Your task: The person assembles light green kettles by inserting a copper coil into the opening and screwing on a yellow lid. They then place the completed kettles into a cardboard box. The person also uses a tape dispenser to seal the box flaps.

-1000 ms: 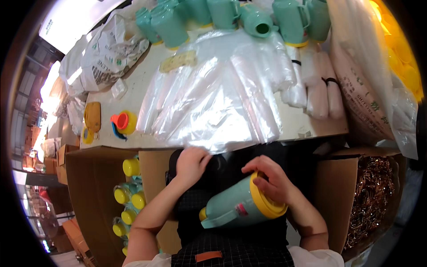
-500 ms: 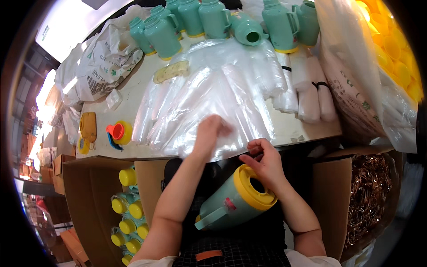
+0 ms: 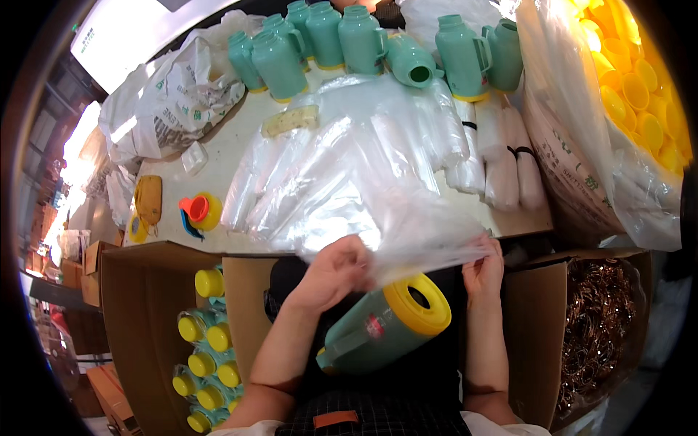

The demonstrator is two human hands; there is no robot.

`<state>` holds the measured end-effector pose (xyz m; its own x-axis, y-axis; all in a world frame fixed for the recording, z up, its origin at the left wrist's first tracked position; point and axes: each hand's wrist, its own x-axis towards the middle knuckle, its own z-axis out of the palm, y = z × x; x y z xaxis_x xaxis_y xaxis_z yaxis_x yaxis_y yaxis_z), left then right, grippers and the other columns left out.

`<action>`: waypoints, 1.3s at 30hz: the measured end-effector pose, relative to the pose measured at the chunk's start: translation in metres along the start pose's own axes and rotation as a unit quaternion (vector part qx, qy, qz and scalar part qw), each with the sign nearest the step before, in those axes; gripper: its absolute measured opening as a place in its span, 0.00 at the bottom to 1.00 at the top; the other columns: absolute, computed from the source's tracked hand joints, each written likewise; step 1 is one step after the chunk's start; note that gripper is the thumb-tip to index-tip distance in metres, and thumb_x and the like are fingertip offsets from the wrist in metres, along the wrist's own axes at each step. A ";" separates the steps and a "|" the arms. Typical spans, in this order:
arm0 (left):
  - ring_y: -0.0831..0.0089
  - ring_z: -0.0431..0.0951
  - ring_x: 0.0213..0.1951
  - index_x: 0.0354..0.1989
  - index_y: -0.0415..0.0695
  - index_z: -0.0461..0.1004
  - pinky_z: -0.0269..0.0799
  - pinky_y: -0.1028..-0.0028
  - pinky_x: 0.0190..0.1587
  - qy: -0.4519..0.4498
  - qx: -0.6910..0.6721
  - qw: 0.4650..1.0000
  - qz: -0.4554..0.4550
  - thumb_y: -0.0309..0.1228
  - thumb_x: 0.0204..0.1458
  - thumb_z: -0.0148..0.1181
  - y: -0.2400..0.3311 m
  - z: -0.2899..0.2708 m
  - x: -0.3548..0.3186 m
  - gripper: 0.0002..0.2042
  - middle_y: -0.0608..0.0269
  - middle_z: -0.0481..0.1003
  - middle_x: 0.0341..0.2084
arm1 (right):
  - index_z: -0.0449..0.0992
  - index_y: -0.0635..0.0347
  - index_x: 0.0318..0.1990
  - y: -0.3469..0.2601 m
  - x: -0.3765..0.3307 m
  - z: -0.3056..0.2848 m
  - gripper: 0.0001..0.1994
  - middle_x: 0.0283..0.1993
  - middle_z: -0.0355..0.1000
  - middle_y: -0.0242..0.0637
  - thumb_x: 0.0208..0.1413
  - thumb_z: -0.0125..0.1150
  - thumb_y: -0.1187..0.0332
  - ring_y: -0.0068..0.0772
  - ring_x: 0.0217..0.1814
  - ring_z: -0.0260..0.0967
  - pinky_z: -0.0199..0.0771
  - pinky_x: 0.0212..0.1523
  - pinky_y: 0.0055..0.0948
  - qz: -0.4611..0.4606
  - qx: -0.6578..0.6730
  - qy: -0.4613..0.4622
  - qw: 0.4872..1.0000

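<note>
A clear plastic bag [image 3: 425, 236] stretches between my two hands, lifted off the table's front edge. My left hand [image 3: 334, 272] is closed on one side of its edge, fingers curled. My right hand [image 3: 486, 267] pinches the opposite corner. Just below, a teal vacuum flask casing [image 3: 363, 334] lies tilted on my lap; its yellow ring-shaped end [image 3: 422, 309], with a dark round hole, points up to the right. Beyond the lifted bag, a fanned stack of clear plastic bags [image 3: 327, 174] covers the middle of the table, weighted by a yellowish block [image 3: 291, 120].
Several teal flasks [image 3: 320, 36] stand along the back, one on its side. An open carton [image 3: 156, 320] at left holds yellow-capped flasks [image 3: 207, 363]. Another carton [image 3: 538, 327] at right contains coppery wire ties [image 3: 600, 327]. A large bag [image 3: 567, 138] holds yellow parts [image 3: 632, 91].
My hands have moved apart and now hold a bag pulled toward me from the stack. My right hand has left the flask's rim and shifted right.
</note>
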<state>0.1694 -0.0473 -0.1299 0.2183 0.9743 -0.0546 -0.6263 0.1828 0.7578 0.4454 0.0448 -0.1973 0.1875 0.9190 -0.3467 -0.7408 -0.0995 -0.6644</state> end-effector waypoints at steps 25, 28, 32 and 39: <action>0.56 0.81 0.47 0.57 0.38 0.70 0.76 0.60 0.48 0.581 0.644 0.377 0.325 0.26 0.55 0.63 0.018 -0.037 -0.370 0.21 0.50 0.78 0.44 | 0.66 0.64 0.61 0.179 -0.300 0.143 0.33 0.51 0.74 0.50 0.50 0.75 0.63 0.56 0.49 0.75 0.76 0.49 0.45 -0.026 -0.362 -0.747 0.556; 0.61 0.80 0.45 0.51 0.39 0.74 0.75 0.63 0.48 0.512 0.769 0.329 0.195 0.24 0.58 0.58 0.067 -0.034 -0.415 0.13 0.56 0.79 0.39 | 0.66 0.65 0.62 0.197 -0.346 0.182 0.33 0.47 0.71 0.49 0.51 0.74 0.64 0.51 0.40 0.73 0.76 0.44 0.39 -0.088 -0.320 -0.757 0.563; 0.71 0.78 0.38 0.43 0.41 0.74 0.73 0.73 0.42 0.637 0.486 0.561 0.209 0.24 0.61 0.52 0.076 -0.101 -0.442 0.06 0.65 0.77 0.35 | 0.64 0.64 0.66 0.266 -0.389 0.207 0.35 0.48 0.68 0.44 0.53 0.74 0.65 0.40 0.49 0.72 0.72 0.51 0.35 0.046 -0.333 -0.717 0.610; 0.79 0.71 0.31 0.35 0.45 0.76 0.66 0.78 0.35 0.770 0.197 0.570 0.206 0.22 0.59 0.51 0.085 -0.271 -0.502 0.06 0.71 0.74 0.28 | 0.68 0.64 0.65 0.293 -0.327 0.210 0.28 0.55 0.74 0.41 0.58 0.67 0.70 0.28 0.50 0.73 0.74 0.47 0.28 0.449 -0.315 -0.513 0.660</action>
<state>-0.1964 -0.4848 -0.2138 -0.9935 -0.0615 -0.0957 -0.1040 0.1496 0.9833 0.0318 -0.2053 -0.1393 -0.9198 0.1242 -0.3723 0.2199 -0.6226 -0.7510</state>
